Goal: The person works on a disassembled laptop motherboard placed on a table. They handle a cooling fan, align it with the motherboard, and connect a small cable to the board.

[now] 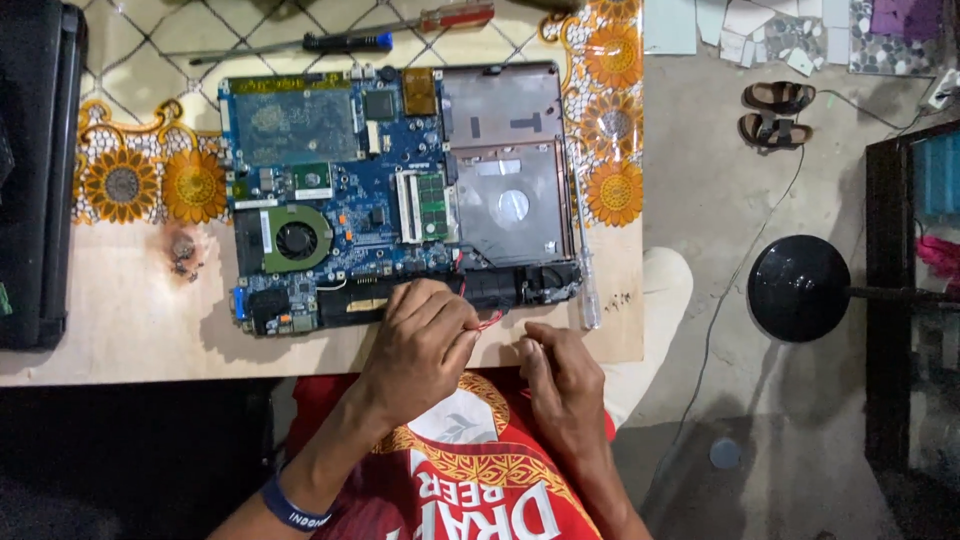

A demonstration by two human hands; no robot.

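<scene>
At the near edge of the opened laptop (400,190), left hand (425,335) fingers curl together over thin red wires (490,320), mostly hidden beneath them. Right hand (560,385) rests just right; its grip cannot be determined. Screwdriver (588,285) lies beside.

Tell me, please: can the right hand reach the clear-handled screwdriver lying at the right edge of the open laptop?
Probably yes. The right hand rests at the table edge, just below and left of the screwdriver, and nothing lies between them.
</scene>
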